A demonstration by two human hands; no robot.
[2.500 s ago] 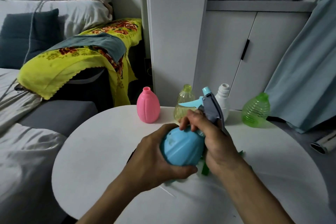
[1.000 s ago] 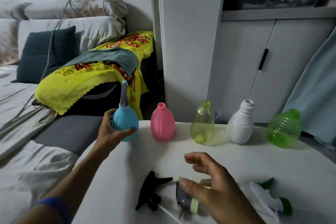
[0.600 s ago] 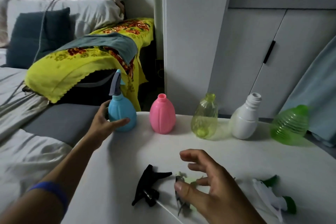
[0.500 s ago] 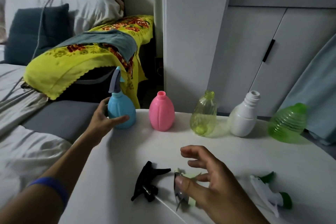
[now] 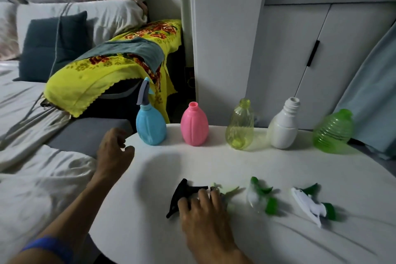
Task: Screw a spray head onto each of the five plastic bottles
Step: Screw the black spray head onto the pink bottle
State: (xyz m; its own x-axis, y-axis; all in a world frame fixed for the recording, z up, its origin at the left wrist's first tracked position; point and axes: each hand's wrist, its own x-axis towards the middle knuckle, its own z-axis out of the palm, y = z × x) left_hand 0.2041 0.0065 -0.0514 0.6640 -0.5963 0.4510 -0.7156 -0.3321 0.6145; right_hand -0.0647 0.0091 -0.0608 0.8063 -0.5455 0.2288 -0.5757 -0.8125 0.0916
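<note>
Five bottles stand in a row at the back of the white round table (image 5: 214,163). The blue bottle (image 5: 151,128) carries a grey and blue spray head; the pink bottle (image 5: 194,126), clear yellow bottle (image 5: 240,128), white bottle (image 5: 282,129) and green ribbed bottle (image 5: 333,133) have bare necks. My left hand (image 5: 113,152) hovers empty, left of and apart from the blue bottle. My right hand (image 5: 203,210) lies palm down with its fingertips on the black spray head (image 5: 182,195) and beside a pale green head (image 5: 228,191). Two white and green heads (image 5: 260,198) (image 5: 310,206) lie further right.
A bed with grey and white covers (image 5: 32,167) lies left of the table, with a yellow flowered blanket (image 5: 102,70) behind it. White cupboard doors (image 5: 300,60) stand behind the bottles, and a blue-grey curtain (image 5: 372,92) hangs at the right.
My left hand has let go of the blue bottle and drawn back to the left. My right hand has shifted left from the pale green head onto the black spray head.
</note>
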